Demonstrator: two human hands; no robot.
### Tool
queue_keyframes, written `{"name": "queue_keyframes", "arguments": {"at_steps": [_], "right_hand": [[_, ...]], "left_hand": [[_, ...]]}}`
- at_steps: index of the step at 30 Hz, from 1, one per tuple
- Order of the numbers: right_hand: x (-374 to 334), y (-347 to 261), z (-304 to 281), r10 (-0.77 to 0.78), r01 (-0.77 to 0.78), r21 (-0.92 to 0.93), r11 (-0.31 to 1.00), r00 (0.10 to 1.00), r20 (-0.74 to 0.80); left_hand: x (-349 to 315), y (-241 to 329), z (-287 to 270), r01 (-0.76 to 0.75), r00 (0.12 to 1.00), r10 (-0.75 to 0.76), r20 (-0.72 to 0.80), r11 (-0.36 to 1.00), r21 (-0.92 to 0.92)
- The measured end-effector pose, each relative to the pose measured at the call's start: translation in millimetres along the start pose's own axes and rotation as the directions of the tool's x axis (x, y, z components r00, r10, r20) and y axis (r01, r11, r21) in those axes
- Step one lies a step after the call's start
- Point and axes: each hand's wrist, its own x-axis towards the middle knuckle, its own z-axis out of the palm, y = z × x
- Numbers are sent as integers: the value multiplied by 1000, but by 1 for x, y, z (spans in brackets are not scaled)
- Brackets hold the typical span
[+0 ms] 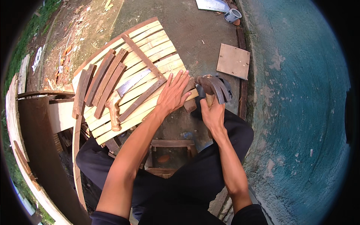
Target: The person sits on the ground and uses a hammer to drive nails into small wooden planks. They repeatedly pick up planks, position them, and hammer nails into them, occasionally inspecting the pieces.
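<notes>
My left hand (173, 93) lies flat with its fingers stretched, on the right part of a pale slatted wooden tabletop (170, 48). Close by its fingers and wrist, two dark wood strips (144, 56) meet at an angle. My right hand (213, 114) is closed round the handle of a claw hammer (215, 87), whose dark head is raised just beyond the table's right edge. A hand saw (114, 108) with a carved wooden handle rests on the slats, its toothed blade partly under a strip. Several loose dark wood strips (108, 82) lie left of the saw.
A rough blue-green wall (300, 93) rises on the right. Along its foot are a square wooden board (233, 61) and a paint can (232, 15). A low wooden frame (172, 143) stands between my knees. Large brown boards (41, 142) flank me on the left.
</notes>
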Motion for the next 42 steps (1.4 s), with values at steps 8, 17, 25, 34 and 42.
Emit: {"name": "queue_keyframes", "arguments": {"at_steps": [8, 17, 25, 34, 42], "right_hand": [[-23, 16, 25, 62, -36, 188, 982, 988, -138], [-39, 25, 37, 339, -321, 139, 937, 931, -139], [-42, 35, 54, 188, -149, 176, 973, 954, -232], [-45, 40, 54, 239, -192, 184, 964, 928, -285], [-48, 59, 64, 297, -274, 177, 945, 947, -120]], "left_hand": [[-3, -6, 10, 37, 997, -35, 66, 999, -40], [-3, -5, 8, 38, 996, -36, 81, 999, -21], [-1, -3, 8, 38, 996, -36, 79, 999, -34], [-1, -1, 8, 27, 997, -28, 68, 1000, 6], [3, -3, 4, 30, 997, -30, 74, 1000, 2]]}}
